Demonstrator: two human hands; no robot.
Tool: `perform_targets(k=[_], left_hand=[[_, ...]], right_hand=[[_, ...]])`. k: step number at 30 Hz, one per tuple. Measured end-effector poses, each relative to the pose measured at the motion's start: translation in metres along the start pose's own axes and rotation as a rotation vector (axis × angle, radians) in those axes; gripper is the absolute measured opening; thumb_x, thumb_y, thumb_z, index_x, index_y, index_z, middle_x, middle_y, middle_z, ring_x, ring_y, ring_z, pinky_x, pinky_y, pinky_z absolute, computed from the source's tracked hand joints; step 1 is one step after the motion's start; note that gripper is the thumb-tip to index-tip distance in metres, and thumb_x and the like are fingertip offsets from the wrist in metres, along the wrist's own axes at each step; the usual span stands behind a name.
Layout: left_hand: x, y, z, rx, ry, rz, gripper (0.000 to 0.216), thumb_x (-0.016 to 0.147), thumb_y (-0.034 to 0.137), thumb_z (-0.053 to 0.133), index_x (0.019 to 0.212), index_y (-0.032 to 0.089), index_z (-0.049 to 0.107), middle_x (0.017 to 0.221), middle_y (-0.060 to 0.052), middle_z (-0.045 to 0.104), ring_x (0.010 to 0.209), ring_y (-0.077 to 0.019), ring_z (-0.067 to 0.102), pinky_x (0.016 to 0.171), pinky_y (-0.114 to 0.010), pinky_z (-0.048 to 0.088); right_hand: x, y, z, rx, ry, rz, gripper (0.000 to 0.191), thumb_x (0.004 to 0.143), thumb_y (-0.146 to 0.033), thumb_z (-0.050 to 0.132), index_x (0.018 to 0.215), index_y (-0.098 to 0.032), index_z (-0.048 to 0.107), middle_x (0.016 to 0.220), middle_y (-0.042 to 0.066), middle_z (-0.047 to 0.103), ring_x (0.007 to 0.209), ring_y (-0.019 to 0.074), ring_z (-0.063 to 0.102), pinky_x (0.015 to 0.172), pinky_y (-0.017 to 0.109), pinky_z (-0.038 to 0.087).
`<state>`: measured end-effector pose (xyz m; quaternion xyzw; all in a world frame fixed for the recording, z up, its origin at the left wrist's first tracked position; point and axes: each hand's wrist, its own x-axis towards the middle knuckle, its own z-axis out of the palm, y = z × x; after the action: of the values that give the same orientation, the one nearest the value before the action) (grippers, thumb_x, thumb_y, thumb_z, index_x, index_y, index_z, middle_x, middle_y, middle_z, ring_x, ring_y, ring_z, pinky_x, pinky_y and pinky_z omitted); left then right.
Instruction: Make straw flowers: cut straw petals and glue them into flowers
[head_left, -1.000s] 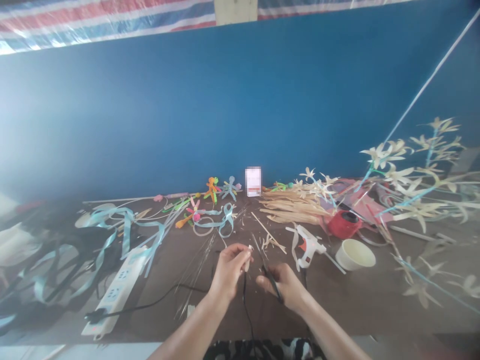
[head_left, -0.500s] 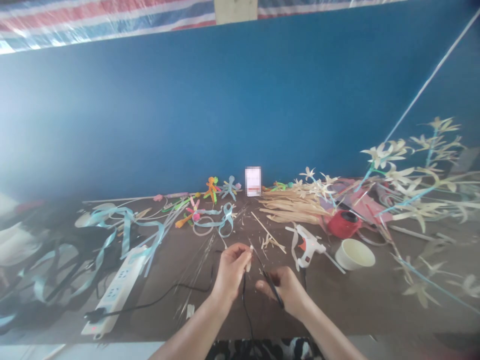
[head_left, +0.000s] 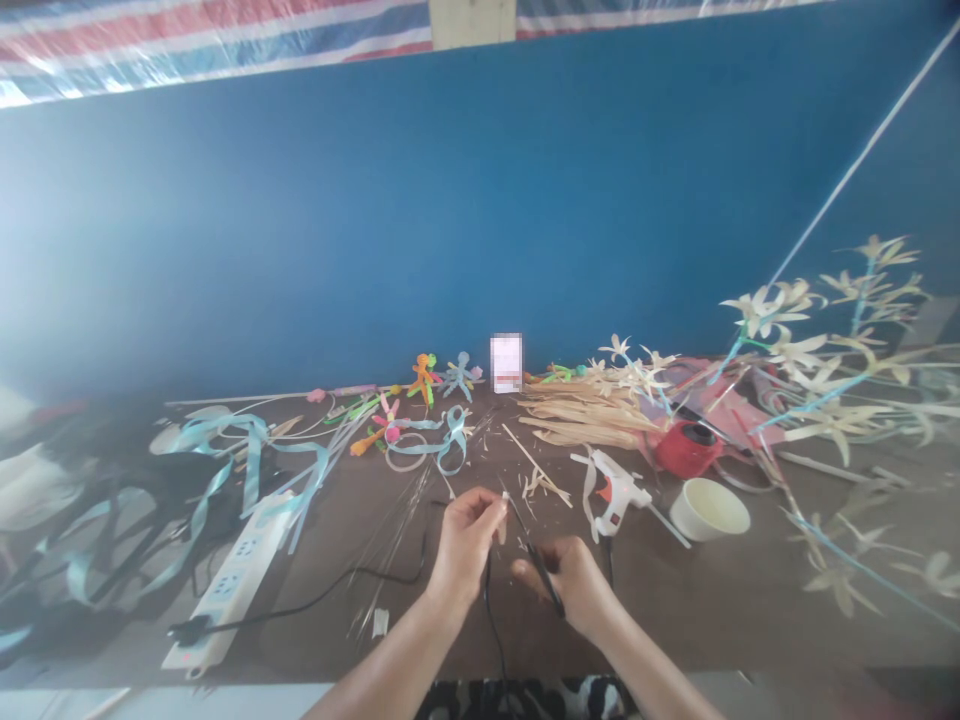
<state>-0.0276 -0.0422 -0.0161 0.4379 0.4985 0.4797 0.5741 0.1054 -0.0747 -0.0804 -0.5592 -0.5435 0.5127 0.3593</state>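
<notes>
My left hand [head_left: 465, 540] is closed in a pinch on a small pale strip [head_left: 503, 512] held just above the brown table [head_left: 375, 600]. My right hand [head_left: 574, 585] sits close beside it, fingers wrapped round thin black-handled scissors [head_left: 541, 578] whose tip points up toward the strip. Both hands hover near the table's front edge. A black cable [head_left: 489, 610] runs down between my wrists.
A white glue gun [head_left: 616, 492], a cream bowl [head_left: 709, 508] and a red round container [head_left: 688, 448] lie right of my hands. Dried straw strips [head_left: 585, 415] and straw flowers [head_left: 825, 370] fill the right. Light blue ribbons [head_left: 247, 460] and a white power strip [head_left: 229, 585] lie left.
My hands have barely shifted. The left hand moved slightly right and the right hand slightly down, with the scissors kept against the strip.
</notes>
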Motion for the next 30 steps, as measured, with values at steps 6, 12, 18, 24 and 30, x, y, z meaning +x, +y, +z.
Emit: perform_targets(k=[6, 12, 18, 24, 30], left_hand=[[0.000, -0.006, -0.001, 0.028, -0.007, 0.024, 0.020, 0.070, 0.032, 0.054, 0.059, 0.014, 0.052, 0.043, 0.005, 0.045, 0.040, -0.0048, 0.031, 0.042, -0.018, 0.022], [0.001, -0.004, -0.003, 0.051, -0.025, 0.012, 0.017, 0.070, 0.028, 0.053, 0.061, 0.014, 0.052, 0.043, 0.005, 0.044, 0.040, -0.0047, 0.032, 0.042, -0.018, 0.022], [0.004, 0.010, -0.013, 0.134, -0.196, -0.004, 0.009, 0.067, 0.020, 0.052, 0.061, 0.013, 0.054, 0.041, 0.005, 0.044, 0.039, -0.0050, 0.033, 0.041, -0.018, 0.022], [0.007, 0.020, -0.022, 0.141, -0.343, -0.111, 0.008, 0.063, 0.019, 0.053, 0.059, 0.013, 0.053, 0.053, 0.000, 0.057, 0.036, -0.0038, 0.033, 0.038, -0.018, 0.021], [0.008, 0.022, -0.021, 0.155, -0.323, -0.123, 0.008, 0.062, 0.020, 0.054, 0.057, 0.014, 0.053, 0.049, 0.001, 0.056, 0.035, -0.0040, 0.033, 0.038, -0.019, 0.021]], right_hand=[[-0.001, 0.003, 0.001, 0.000, 0.048, -0.009, 0.038, 0.057, -0.047, 0.062, 0.048, -0.012, 0.054, 0.041, -0.004, 0.040, 0.040, 0.0063, 0.031, 0.037, 0.018, 0.020], [-0.001, 0.000, -0.001, -0.007, 0.004, 0.039, 0.041, 0.056, -0.049, 0.063, 0.045, -0.013, 0.048, 0.038, -0.005, 0.035, 0.038, 0.0057, 0.029, 0.036, 0.019, 0.019], [-0.005, -0.025, -0.032, 0.022, -0.393, -0.033, 0.043, 0.065, -0.052, 0.056, 0.050, -0.012, 0.047, 0.042, -0.003, 0.042, 0.040, 0.0057, 0.035, 0.037, 0.017, 0.021], [-0.007, -0.042, -0.058, -0.021, -0.573, -0.045, 0.040, 0.070, -0.050, 0.052, 0.058, -0.011, 0.054, 0.045, -0.002, 0.048, 0.042, 0.0074, 0.044, 0.040, 0.017, 0.026], [-0.008, -0.047, -0.061, -0.095, -0.530, 0.001, 0.039, 0.068, -0.047, 0.055, 0.051, -0.012, 0.050, 0.041, -0.003, 0.046, 0.039, 0.0061, 0.041, 0.039, 0.016, 0.025]])
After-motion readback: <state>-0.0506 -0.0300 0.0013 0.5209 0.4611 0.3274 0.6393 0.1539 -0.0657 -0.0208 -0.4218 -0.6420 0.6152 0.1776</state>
